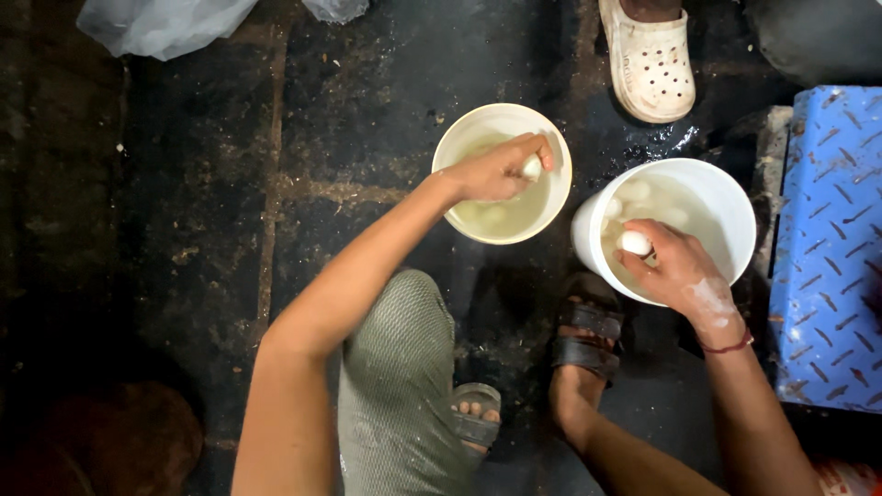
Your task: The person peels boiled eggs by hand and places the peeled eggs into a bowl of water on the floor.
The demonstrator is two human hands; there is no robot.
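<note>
Crouched over a wet, dark stone floor [230, 230], the left hand [496, 170] pinched a small white peeled egg [531, 167] above a round cream bowl of cloudy water [560, 152]; the right hand [675, 266] gripped another white egg [636, 242] over a white plastic bucket [588, 239]. Slick fingers risked dropping either.

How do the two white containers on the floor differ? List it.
The bowl under the left hand is shallow; the bucket under the right hand is deeper and tilted. The bowl's water looks yellowish, the bucket's milky. Both hold white balls, one in each hand.

We count two hands, left [501, 173] and right [675, 266], each holding one white egg [532, 167] [636, 242], one white bowl [459, 138], one white bucket [735, 207], and one clog [648, 60].
</note>
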